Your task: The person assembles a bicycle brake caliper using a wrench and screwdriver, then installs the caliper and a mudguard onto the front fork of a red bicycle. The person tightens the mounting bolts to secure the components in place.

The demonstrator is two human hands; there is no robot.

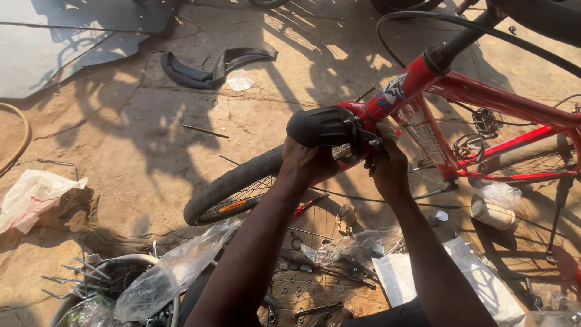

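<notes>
Item: black mudguard (321, 126), held over the front wheel (236, 184) of a red bicycle (484, 103), at the fork crown.

Left hand (307, 162): clamped on the mudguard's underside. Right hand (387, 166): closed about the metal bracket (362, 138) beside it.

Handling: the mudguard is best kept centred over the tyre while the bracket is seated.

Edges and room: the frame tube stands just right of the right hand, spokes lie below; open ground is found to the left. 1 board of loose tools (308, 297) lies near the forearms.
</notes>
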